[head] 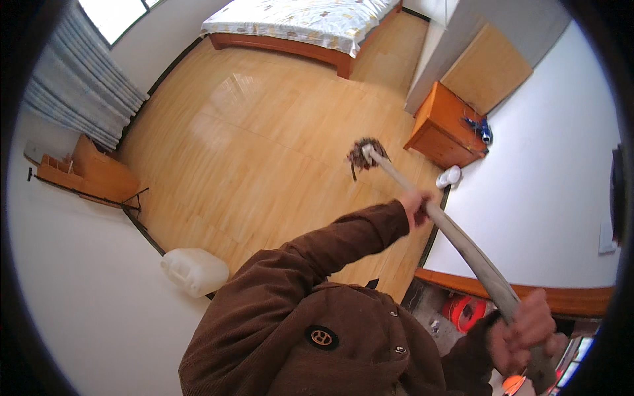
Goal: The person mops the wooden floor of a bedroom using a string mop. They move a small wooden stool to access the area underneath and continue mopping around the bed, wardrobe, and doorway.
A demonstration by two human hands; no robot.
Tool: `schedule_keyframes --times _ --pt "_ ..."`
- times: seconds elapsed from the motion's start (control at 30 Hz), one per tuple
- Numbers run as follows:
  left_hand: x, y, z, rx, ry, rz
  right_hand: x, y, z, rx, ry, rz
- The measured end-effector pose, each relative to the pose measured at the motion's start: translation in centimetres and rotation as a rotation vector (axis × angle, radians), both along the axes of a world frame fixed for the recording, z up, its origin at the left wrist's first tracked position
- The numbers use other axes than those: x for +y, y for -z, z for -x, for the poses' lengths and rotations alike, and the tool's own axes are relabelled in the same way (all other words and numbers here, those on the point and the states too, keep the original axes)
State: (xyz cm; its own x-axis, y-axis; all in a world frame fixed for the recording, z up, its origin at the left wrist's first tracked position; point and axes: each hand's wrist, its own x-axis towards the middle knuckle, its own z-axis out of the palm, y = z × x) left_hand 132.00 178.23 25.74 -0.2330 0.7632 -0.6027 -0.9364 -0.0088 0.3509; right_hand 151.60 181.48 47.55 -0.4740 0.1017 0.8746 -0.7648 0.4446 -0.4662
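Note:
A long-handled mop runs from the lower right towards the middle of the view. Its dark, stringy mop head (368,152) rests on or just over the wood-look floor (237,163); which of the two cannot be told. My left hand (415,207) is closed round the lower part of the pale wooden handle (465,242), with the arm stretched out. Near the upper end of the handle, at the lower right, my right hand (522,331) grips it; this hand is somewhat blurred.
An orange wooden cabinet (441,131) stands right of the mop head, beside a white container (448,177). A bed (282,44) is at the far side. Along the left wall are a wooden item (104,173) and a translucent plastic jug (195,272). A red object (464,312) lies past the doorway.

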Motion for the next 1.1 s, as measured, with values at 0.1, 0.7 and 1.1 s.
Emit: schedule_keyframes --times 0.1,0.7,1.1 --pt "-3.6 2.5 10.0 0.079 -0.282 0.048 -3.1 2.9 8.8 -0.186 0.045 -0.034" --pt "-17.8 17.8 22.7 -0.085 -0.405 0.106 -11.5 31.9 34.6 -0.795 -0.253 -0.098" --pt "-8.3 20.4 2.4 -0.037 0.038 0.389 -1.3 23.0 11.6 -0.906 -0.407 -0.361"
